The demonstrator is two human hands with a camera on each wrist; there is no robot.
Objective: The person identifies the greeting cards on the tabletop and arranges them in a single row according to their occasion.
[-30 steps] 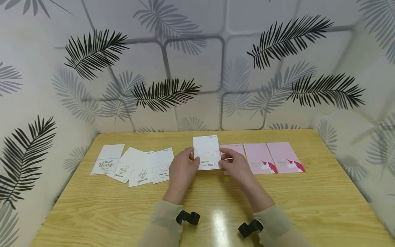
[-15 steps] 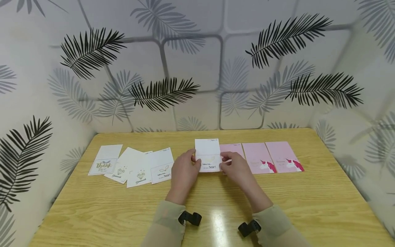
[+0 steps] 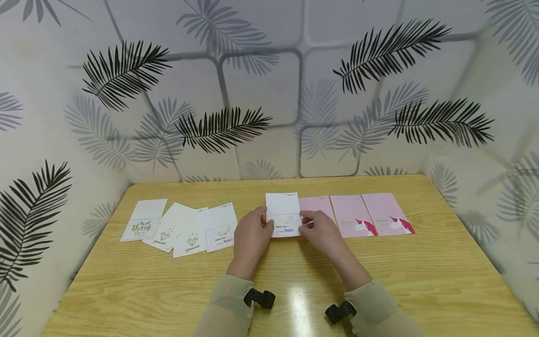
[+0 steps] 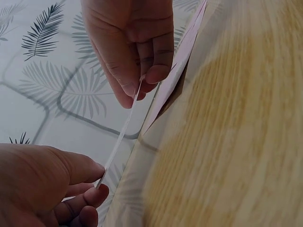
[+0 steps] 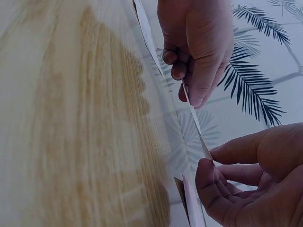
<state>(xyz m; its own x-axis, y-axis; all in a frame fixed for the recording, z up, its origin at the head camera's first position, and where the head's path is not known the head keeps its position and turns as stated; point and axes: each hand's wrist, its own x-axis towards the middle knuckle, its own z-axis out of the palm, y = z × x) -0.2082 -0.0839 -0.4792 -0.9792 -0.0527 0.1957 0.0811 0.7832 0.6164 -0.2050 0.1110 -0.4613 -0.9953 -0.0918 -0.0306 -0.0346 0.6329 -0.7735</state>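
Note:
A white card (image 3: 282,206) with gold wings and the printed word "heart" is held upright to the camera between both hands. My left hand (image 3: 251,236) pinches its left edge between thumb and fingers; my right hand (image 3: 324,234) pinches the right edge. Seen edge-on in the left wrist view, the card (image 4: 121,135) is a thin strip off the table, with the left hand (image 4: 54,184) at its lower end. In the right wrist view the right hand (image 5: 260,175) grips the near end of the card (image 5: 196,120).
Several white cards lie at the left, among them a "Thank you" card (image 3: 144,220) and a wings card (image 3: 221,228). At the right lie pink cards, two showing unicorns (image 3: 353,216), on the wooden table (image 3: 168,290). A leaf-patterned covering (image 3: 261,93) stands behind.
Both hands have brought the held card slightly lower and nearer the body, still gripping its two side edges. The cards on the table keep their places.

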